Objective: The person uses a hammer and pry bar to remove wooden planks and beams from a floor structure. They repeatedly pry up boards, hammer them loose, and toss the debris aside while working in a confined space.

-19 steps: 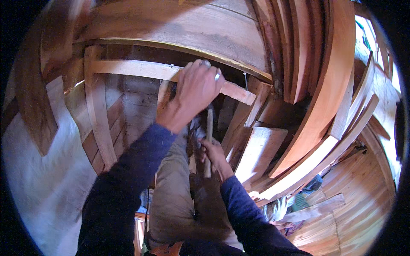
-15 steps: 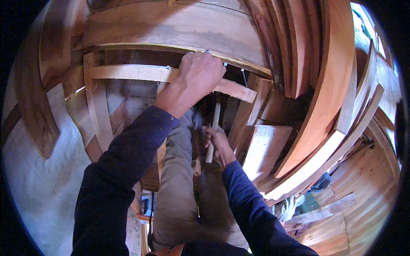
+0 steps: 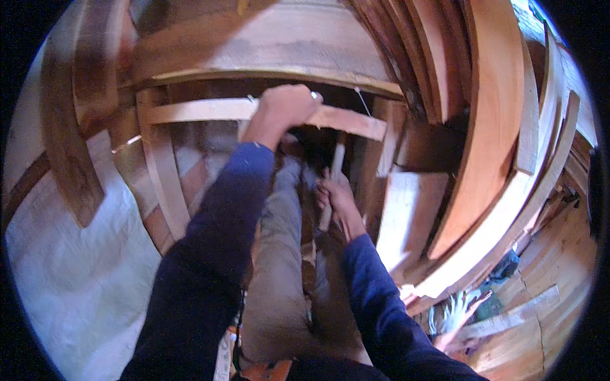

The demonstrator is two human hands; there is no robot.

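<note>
1. Pale crosspiece (image 3: 200,110): below the upper plank (image 3: 305,47), left end at the left post (image 3: 162,165). Left grip (image 3: 284,109) clasps it mid-length; a loosened hold could let it twist.
2. Nail (image 3: 361,100): leans at crosspiece's right end, upper edge; an off-line knock might bend it.
3. Wooden handle (image 3: 338,157): right grip (image 3: 341,200) wrapped around it; careless upswing could strike crosspiece.
</note>
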